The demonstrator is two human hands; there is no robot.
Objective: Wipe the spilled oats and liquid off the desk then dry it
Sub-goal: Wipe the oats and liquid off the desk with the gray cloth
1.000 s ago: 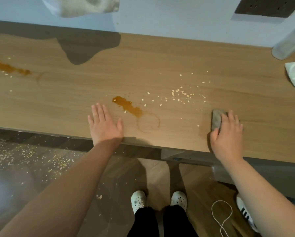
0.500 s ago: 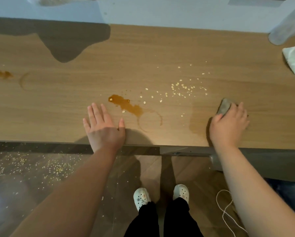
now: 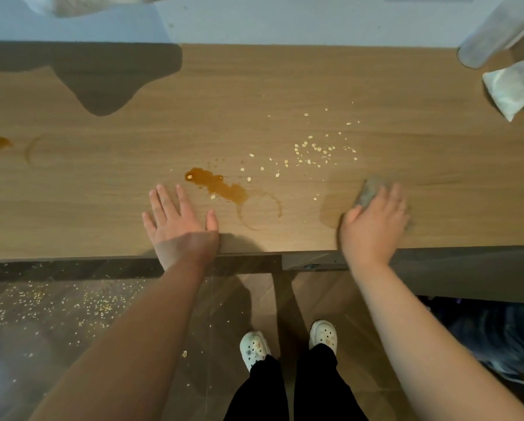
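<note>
Wiping step in hand, drying not begun: R hand (image 3: 373, 221) pressed flat on grey cloth (image 3: 366, 193) nr desk (image 3: 254, 86) front edge, L hand (image 3: 180, 227) splayed flat, holding nothing; oats (image 3: 315, 150) & brown puddle (image 3: 216, 186) lie uncleared left of cloth, so next sweep should go that way.

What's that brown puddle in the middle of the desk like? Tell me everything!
The brown puddle is a shiny, amber liquid blotch, long and lumpy, slanting from upper left to lower right on the wooden desk. A couple of oat flakes sit in it, tiny drops dot the wood above it, and a faint ring mark curls off its right end. It lies beyond the left hand, untouched.
</note>
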